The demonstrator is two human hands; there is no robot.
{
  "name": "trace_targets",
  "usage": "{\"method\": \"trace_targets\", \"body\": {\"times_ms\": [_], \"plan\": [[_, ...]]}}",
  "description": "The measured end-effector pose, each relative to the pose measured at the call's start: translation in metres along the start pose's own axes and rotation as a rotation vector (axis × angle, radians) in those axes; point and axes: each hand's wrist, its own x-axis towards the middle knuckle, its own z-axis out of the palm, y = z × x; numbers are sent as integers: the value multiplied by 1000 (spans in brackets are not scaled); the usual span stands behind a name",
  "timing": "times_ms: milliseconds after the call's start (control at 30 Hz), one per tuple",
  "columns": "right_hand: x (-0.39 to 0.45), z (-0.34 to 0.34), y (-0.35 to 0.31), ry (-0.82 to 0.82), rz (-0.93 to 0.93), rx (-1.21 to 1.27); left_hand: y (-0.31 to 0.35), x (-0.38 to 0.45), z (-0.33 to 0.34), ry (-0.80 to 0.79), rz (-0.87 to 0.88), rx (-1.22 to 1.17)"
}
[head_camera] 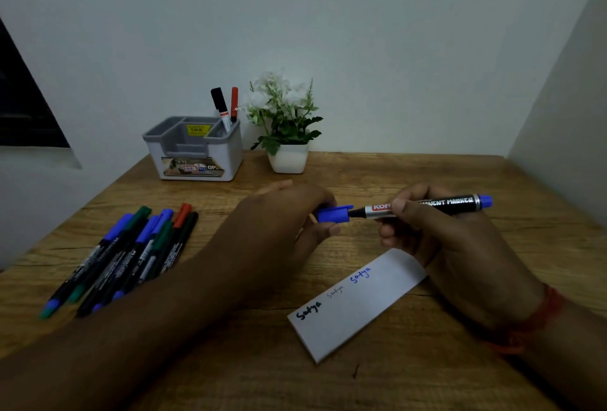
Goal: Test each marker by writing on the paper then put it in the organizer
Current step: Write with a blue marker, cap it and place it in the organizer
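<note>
Right hand (437,230) grips the marker (427,206) above the table (427,174), tip bare; left hand (282,217) pinches its blue cap (333,213) just off the tip (paper (358,305) below shows 3 words); organizer (197,151) behind.

marker (427,205) "MARKER", paper (358,302) "Satya" (thrice)

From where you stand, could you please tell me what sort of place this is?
Probably a home or office desk in a corner: a wooden tabletop, a grey-and-white plastic desk organizer, and a small white potted plant against plain walls.
</note>
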Motion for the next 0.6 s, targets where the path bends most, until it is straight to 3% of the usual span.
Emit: {"method": "trace_targets", "body": {"times_ms": [333,600], "plan": [[-1,3,2,-47,17,-17,2,-3,3,75,137,-14],[-9,7,3,-78,1,121,11,-6,1,157,208,37]]}}
